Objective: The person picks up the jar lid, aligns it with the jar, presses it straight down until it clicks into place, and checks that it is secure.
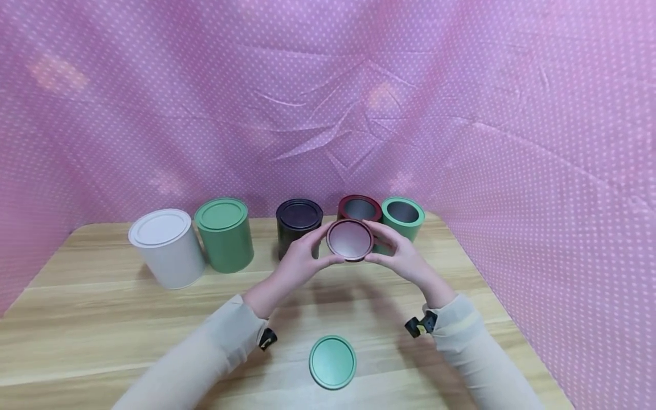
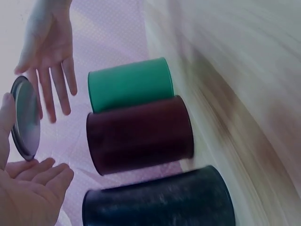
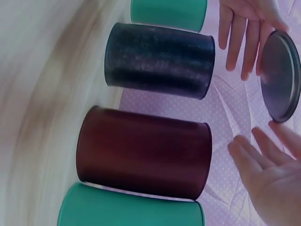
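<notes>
A dark red round lid [image 1: 351,240] is held up in the air between both hands, its face turned toward the head camera. My left hand [image 1: 301,257] pinches the lid's left edge between thumb and fingers. From the other side, my right hand [image 1: 402,257] holds the right edge with thumb and forefinger. Behind the lid stands a dark red can [image 1: 360,208] with an uncovered top, partly hidden by it. In the left wrist view, that can lies between a green can [image 2: 130,84] and a black can [image 2: 160,202].
A green lid [image 1: 332,363] lies flat on the wooden table [image 1: 205,324] between the forearms. Lidded white [image 1: 171,253] and green [image 1: 225,236] cans stand at the back left. The green can [image 1: 403,219] at the right is uncovered. A pink dotted cloth [image 1: 328,102] hangs behind.
</notes>
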The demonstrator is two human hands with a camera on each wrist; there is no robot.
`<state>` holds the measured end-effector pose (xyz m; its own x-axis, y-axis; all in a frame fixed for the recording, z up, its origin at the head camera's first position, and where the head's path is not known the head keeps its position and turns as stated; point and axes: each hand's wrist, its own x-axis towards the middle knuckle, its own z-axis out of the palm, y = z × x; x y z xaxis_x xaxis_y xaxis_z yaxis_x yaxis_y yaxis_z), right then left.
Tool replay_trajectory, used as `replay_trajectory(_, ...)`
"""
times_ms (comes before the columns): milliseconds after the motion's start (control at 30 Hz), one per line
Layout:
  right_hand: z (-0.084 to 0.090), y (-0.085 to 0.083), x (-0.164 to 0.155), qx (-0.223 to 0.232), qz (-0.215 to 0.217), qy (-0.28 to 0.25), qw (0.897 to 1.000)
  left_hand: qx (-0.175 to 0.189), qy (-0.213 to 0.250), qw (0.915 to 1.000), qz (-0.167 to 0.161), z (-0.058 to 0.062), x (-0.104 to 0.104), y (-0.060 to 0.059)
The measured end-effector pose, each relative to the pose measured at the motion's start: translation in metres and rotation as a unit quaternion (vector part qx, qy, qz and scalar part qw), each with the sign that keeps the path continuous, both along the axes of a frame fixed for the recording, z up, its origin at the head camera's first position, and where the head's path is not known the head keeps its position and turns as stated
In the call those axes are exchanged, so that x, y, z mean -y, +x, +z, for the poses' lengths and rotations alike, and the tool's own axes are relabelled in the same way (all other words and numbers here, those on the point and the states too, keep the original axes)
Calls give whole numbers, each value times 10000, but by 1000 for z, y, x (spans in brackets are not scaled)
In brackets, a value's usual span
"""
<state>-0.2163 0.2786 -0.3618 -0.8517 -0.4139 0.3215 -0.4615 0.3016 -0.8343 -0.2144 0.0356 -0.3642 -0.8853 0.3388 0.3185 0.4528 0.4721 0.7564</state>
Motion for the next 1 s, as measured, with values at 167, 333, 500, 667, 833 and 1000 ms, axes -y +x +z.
replay_trajectory(167, 7, -4, -10, -163, -298, 443, 9984, 137, 4, 9998, 110, 3, -17, -5)
replay_trajectory(333, 21, -15, -22, -372, -381, 815, 9952, 91, -171, 9998, 34, 16, -29, -15)
replay_trajectory(500, 31, -32, -29, -469, -313, 868, 9946, -152, -515, 9985, -112, 27, -36, -35)
replay_trajectory(667, 34, -45, -33, -263, -257, 923, 9951, -330, -1034, 9939, -215, 33, -39, -53)
replay_trajectory(833, 31, -59, -34, -384, -226, 1064, 9933, -228, -1739, 9843, -222, 41, -38, -66)
replay_trajectory(1000, 28, -67, -38, -288, -591, 1456, 9872, -210, -2166, 9754, -346, 47, -40, -79)
